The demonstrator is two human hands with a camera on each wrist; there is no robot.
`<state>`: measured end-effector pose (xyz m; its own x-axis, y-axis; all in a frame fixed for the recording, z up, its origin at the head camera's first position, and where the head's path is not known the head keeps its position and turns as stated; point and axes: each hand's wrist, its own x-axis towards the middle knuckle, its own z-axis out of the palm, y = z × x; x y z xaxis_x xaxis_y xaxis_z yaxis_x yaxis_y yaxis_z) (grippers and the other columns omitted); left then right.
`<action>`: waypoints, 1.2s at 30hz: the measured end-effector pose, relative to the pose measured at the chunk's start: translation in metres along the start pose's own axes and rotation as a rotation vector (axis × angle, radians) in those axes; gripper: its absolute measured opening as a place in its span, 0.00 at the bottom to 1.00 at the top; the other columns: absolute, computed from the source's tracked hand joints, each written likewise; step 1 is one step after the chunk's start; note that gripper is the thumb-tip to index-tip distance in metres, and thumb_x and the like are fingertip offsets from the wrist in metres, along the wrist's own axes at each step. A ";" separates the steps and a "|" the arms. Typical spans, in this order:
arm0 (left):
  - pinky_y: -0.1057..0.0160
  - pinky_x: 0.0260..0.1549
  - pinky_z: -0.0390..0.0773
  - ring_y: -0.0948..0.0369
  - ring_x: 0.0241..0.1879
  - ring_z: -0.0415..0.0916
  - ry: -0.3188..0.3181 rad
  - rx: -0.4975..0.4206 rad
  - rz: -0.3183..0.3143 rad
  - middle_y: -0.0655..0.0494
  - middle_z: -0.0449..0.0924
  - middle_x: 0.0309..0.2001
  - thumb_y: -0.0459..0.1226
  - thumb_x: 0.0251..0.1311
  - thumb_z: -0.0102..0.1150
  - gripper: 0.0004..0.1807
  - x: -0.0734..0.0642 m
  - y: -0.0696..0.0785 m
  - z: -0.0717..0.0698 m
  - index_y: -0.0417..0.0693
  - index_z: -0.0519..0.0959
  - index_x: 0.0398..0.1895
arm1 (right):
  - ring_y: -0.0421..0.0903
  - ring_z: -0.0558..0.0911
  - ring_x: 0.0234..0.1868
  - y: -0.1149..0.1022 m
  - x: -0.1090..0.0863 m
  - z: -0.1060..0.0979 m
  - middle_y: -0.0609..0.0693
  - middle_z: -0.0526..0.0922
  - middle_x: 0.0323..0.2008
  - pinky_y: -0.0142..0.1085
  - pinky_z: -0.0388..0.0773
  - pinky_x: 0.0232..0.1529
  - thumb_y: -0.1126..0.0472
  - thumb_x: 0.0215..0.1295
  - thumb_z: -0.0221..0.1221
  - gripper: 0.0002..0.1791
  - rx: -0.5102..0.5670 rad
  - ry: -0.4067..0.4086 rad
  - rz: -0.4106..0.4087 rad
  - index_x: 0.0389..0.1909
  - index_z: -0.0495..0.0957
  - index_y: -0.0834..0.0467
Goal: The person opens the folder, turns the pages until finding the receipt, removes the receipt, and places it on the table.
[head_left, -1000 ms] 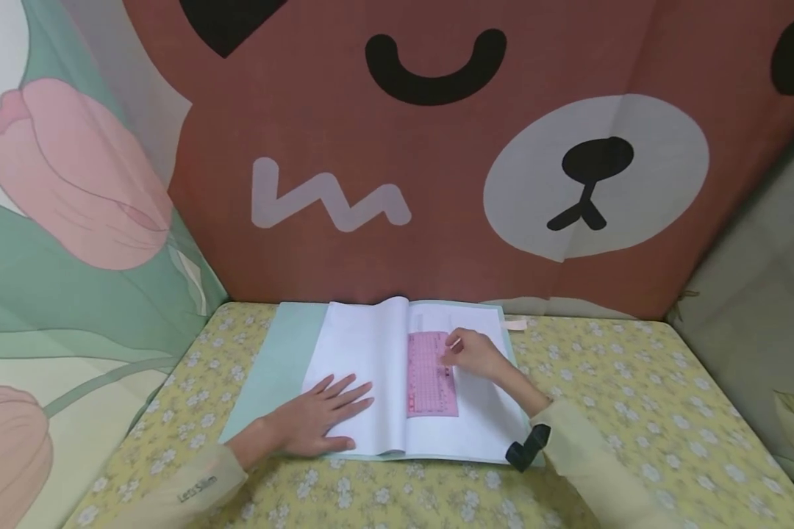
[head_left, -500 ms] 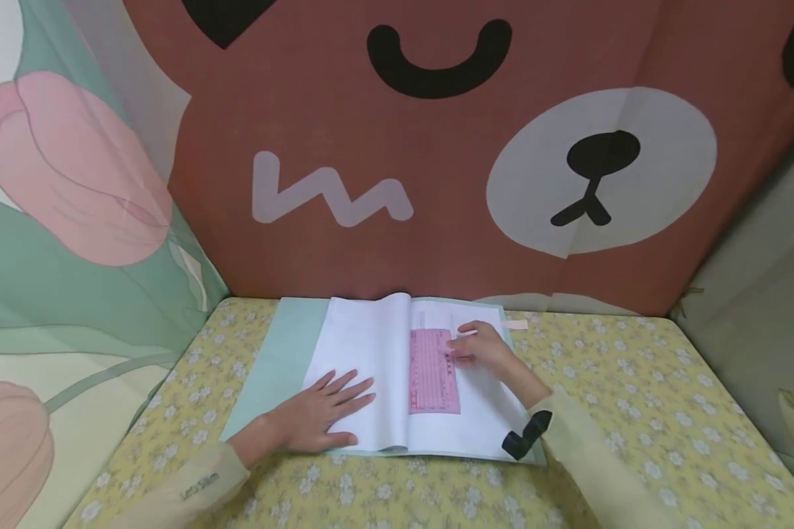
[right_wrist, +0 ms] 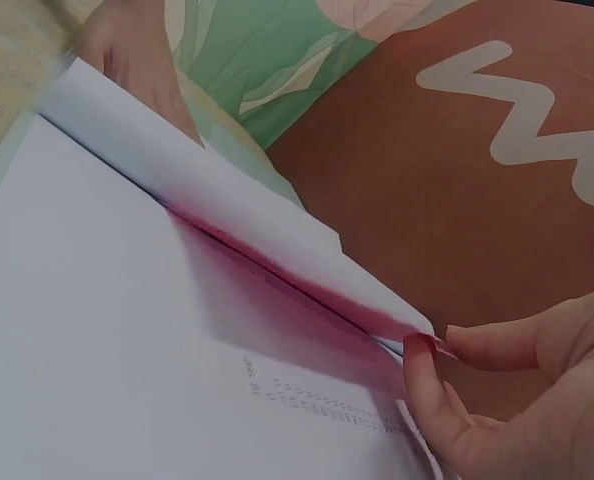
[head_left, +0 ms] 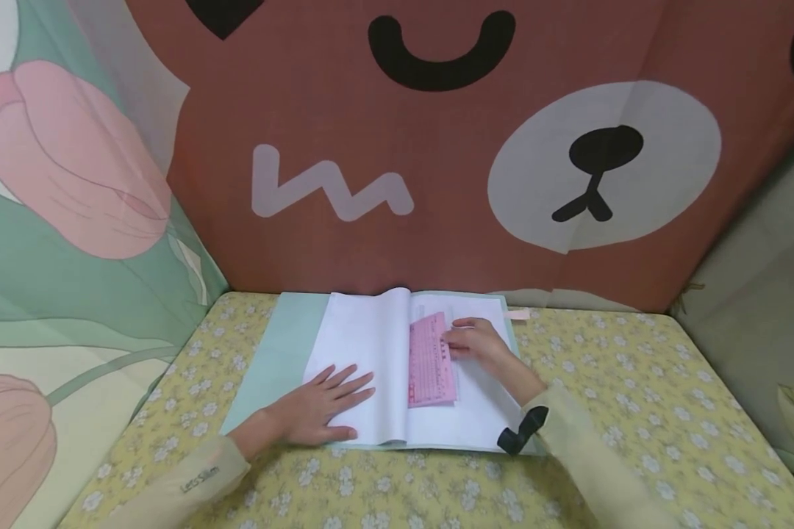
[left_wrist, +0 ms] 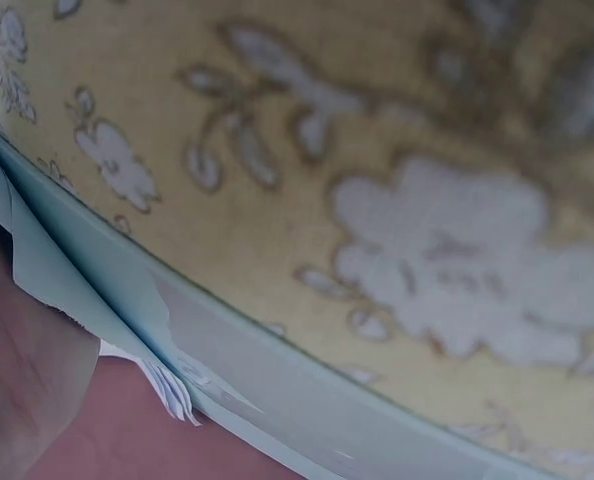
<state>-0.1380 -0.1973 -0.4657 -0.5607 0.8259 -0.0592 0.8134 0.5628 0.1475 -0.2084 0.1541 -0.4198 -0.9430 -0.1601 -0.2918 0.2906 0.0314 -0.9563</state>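
Observation:
A book with white pages [head_left: 486, 419] and a mint green cover [head_left: 281, 349] lies open on the table. My left hand [head_left: 317, 408] rests on the left page, fingers spread. Over the right page, beside the fold, is a pink printed slip [head_left: 430, 367]. My right hand [head_left: 483, 349] pinches its right edge near the top between thumb and fingers. That edge is raised off the page, as the right wrist view shows, where the slip [right_wrist: 307, 285] stands up along the fold. Small print [right_wrist: 327, 405] shows on the page under it.
The table has a yellow flowered cloth [head_left: 609, 397]. A pale pink tab [head_left: 517, 315] sticks out at the book's upper right. A black band [head_left: 524, 431] is at the right cuff. Behind stands a brown bear-print curtain [head_left: 317, 257], close to the book's far edge.
The slip lay flat on the page a half second ago; now its right edge is lifted and it tilts toward the fold, pinched by my right hand. My left hand stays put.

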 end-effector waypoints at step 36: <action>0.41 0.76 0.51 0.47 0.82 0.42 0.104 -0.051 -0.098 0.53 0.45 0.84 0.61 0.77 0.44 0.41 0.015 0.007 -0.014 0.55 0.51 0.85 | 0.36 0.81 0.37 0.010 -0.069 -0.196 0.46 0.83 0.41 0.33 0.83 0.39 0.59 0.77 0.59 0.30 -0.368 0.241 0.006 0.68 0.65 0.78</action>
<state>-0.1427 -0.1818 -0.4522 -0.6520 0.7577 0.0260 0.7467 0.6358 0.1957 -0.1720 0.3590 -0.4128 -0.9650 0.0744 -0.2513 0.2602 0.3880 -0.8842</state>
